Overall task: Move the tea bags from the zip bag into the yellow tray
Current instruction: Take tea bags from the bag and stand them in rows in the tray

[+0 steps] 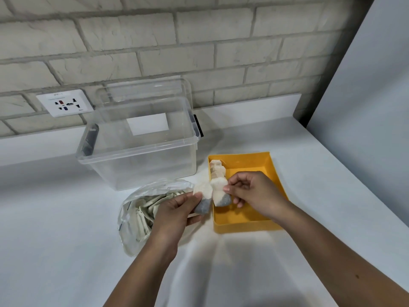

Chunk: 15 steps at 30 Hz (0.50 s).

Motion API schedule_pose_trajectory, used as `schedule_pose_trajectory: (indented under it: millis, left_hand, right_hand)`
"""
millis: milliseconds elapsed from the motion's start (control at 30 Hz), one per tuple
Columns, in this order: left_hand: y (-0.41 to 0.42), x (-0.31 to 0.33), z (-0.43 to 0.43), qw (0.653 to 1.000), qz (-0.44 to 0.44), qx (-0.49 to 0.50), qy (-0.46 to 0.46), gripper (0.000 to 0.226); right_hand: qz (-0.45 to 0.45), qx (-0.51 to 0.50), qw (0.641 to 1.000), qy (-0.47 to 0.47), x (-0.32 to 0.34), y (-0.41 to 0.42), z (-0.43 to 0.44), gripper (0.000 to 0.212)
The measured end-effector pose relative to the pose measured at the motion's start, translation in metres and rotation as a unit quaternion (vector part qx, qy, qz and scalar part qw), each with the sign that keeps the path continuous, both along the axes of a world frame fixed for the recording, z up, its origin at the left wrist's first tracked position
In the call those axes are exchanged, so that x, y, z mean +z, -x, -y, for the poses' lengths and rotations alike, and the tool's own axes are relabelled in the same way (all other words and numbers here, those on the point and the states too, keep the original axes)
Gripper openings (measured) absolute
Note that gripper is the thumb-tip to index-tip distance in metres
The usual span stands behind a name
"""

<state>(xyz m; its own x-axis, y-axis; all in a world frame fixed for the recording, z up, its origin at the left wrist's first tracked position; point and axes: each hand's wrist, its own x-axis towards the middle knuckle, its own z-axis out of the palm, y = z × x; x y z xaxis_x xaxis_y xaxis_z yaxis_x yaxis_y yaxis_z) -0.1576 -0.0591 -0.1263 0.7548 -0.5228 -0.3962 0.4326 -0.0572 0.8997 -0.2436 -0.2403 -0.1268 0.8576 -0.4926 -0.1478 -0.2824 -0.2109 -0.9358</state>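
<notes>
Left hand [174,210] and right hand [254,193] each pinch light, limp tea bags [203,192] mid-frame; probably tearable, best gripped by the paper edge.

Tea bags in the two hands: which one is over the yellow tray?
The right tea bag, held by the right hand, hangs over the yellow tray. The left tea bag, in the left hand, is outside it, beside the zip bag.

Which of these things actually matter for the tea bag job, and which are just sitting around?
In the job: zip bag, yellow tray, left hand pinching a tea bag, right hand pinching a second tea bag, row of tea bags in the tray.
Lying about: clear plastic box, lid behind it, wall socket.
</notes>
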Motion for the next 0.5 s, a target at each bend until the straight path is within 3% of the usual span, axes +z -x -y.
schedule_pose_trajectory:
  millis: [133,300,500]
  left_hand:
    - [-0.007,0.0,-0.005,0.999,-0.031,0.031,0.0,0.012]
    - [-0.006,-0.004,0.001,0.999,-0.034,0.019,-0.007,0.013]
    - [-0.004,-0.009,0.005,0.999,-0.015,0.026,-0.024,0.012]
  right_hand:
    - [-0.041,-0.049,0.998,0.021,-0.016,-0.004,0.026,0.007]
    - [-0.114,-0.03,0.993,0.016,-0.036,-0.021,0.032,0.006]
    - [-0.122,-0.053,0.991,0.023,-0.048,-0.045,0.028,0.008]
